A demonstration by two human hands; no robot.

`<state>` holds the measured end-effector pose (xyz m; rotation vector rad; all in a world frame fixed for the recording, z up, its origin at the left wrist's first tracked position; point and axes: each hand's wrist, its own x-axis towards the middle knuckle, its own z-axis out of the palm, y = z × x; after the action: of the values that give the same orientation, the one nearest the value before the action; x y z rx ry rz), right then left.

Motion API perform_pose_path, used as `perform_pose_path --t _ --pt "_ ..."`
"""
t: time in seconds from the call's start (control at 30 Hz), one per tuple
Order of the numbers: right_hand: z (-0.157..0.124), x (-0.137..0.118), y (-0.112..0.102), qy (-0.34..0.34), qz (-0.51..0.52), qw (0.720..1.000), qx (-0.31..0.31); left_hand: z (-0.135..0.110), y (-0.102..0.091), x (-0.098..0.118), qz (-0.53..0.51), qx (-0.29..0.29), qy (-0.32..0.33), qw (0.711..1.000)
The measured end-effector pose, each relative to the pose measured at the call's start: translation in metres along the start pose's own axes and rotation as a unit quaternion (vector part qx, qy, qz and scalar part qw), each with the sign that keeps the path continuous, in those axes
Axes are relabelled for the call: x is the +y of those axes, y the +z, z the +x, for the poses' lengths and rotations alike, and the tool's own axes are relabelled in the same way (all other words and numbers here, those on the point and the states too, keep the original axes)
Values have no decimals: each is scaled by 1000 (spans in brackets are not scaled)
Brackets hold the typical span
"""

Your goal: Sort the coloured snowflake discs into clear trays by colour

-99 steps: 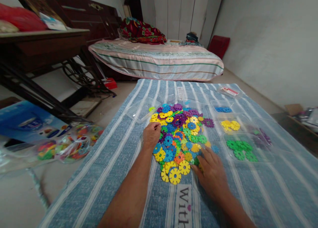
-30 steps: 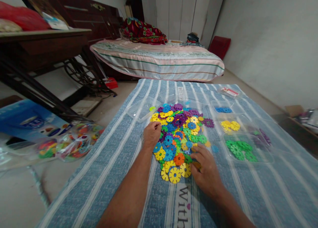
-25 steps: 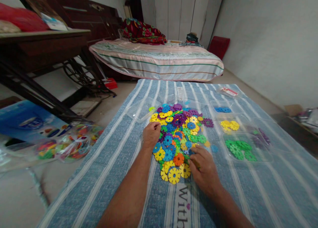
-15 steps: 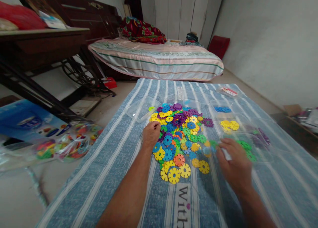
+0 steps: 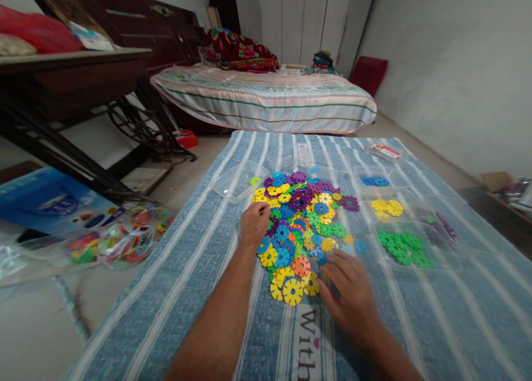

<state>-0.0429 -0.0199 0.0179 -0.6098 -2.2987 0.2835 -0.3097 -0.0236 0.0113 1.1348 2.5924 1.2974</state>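
Note:
A pile of colourful plastic snowflake discs [image 5: 300, 220] lies on a blue-and-white striped cloth [image 5: 199, 270]. My left hand [image 5: 254, 224] rests as a loose fist at the pile's left edge; whether it holds anything is hidden. My right hand [image 5: 348, 289] lies flat at the pile's near right corner, fingers spread over yellow and orange discs. Clear trays to the right hold sorted discs: green [image 5: 402, 247], yellow [image 5: 387, 207], blue [image 5: 374, 181] and purple [image 5: 444, 227].
An empty clear tray [image 5: 233, 183] sits left of the pile. A plastic bag of discs [image 5: 108, 242] and a blue box [image 5: 45, 204] lie on the floor at left. A dark wooden table [image 5: 62, 76] stands left, a mattress [image 5: 266, 101] behind.
My right hand went from the pile to the green tray on the right and has come back to the pile's near edge. My left hand has stayed put.

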Motion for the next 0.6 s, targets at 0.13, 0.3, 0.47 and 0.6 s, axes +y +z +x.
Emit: perform_pose_path --t 0.13,0.3,0.47,0.6 --pt "-9 -4 8 0 -20 999 -46 0 0 0 2 -2 -1 1000" --pt "-13 -4 12 -3 -57 995 -83 0 1 -1 2 -3 1 1000" --pt "-12 -7 13 -11 -66 994 -91 1 1 -1 -1 -6 -3 1000" --pt "-12 -8 13 -4 -50 996 -76 1 -1 0 -2 -5 -1 1000"
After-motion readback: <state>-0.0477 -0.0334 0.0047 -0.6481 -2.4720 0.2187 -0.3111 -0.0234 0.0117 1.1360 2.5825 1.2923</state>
